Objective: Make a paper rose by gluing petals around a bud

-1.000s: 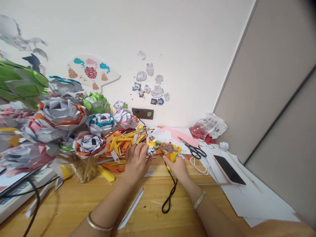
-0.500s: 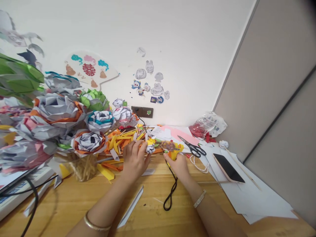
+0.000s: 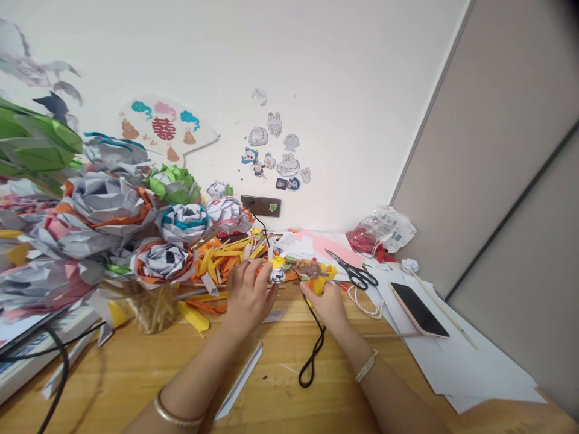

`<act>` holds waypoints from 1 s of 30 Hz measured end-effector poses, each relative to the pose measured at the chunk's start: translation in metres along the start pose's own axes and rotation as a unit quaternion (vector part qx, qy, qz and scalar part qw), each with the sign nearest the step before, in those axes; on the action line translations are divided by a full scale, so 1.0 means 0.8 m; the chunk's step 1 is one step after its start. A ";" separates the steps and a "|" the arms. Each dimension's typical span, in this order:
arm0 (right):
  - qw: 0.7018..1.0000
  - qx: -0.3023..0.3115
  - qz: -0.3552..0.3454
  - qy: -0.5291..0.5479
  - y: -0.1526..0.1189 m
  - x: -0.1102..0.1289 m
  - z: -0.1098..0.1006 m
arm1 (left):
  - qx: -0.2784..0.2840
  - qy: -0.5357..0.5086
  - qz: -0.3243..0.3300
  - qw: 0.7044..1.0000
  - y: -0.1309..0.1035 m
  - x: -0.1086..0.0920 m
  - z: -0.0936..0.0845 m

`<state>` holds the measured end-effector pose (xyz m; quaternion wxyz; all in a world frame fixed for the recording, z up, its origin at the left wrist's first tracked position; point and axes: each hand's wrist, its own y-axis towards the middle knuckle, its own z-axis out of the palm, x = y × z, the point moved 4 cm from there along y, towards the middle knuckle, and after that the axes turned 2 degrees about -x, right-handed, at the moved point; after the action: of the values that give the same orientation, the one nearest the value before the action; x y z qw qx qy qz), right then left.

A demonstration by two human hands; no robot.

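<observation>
In front of me my left hand (image 3: pixel 248 295) is closed around a small white and yellow paper flower (image 3: pixel 278 274), gripping it at its left side. My right hand (image 3: pixel 329 306) is wrapped round a yellow glue gun (image 3: pixel 324 278), whose nozzle points left at the flower, a short way from it. The black cord (image 3: pixel 316 349) of the gun hangs below and loops on the wooden table. Fingers partly hide both things, and I cannot tell whether the nozzle touches the flower.
Large folded-paper flowers (image 3: pixel 106 202) crowd the left. Yellow and orange paper strips (image 3: pixel 219 259) lie behind my left hand. Right of the gun are scissors (image 3: pixel 357 274), a bead string (image 3: pixel 368 307), a phone (image 3: pixel 418 308) and white paper sheets (image 3: pixel 470 367). A folded white strip (image 3: pixel 239 381) lies nearer.
Almost nothing differs. Both hands keep their grip, and the paper flower has shifted very slightly to the right.
</observation>
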<state>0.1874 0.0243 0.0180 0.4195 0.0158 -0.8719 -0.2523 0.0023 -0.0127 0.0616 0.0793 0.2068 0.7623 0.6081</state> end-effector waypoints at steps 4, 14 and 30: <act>1.000 0.007 0.000 -0.004 -0.001 0.003 0.001 | 0.000 -0.001 -0.001 1.000 0.000 0.000 0.000; 1.000 -0.013 0.008 0.001 0.001 -0.002 -0.003 | -0.001 -0.001 0.002 1.000 0.001 -0.001 0.000; 0.973 -0.014 0.078 0.216 0.005 -0.006 -0.005 | 0.016 0.000 0.018 1.000 0.001 -0.006 0.001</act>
<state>0.1947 0.0275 0.0185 0.6161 -0.0039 -0.7559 -0.2212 0.0068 -0.0134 0.0614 0.0651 0.2217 0.7678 0.5976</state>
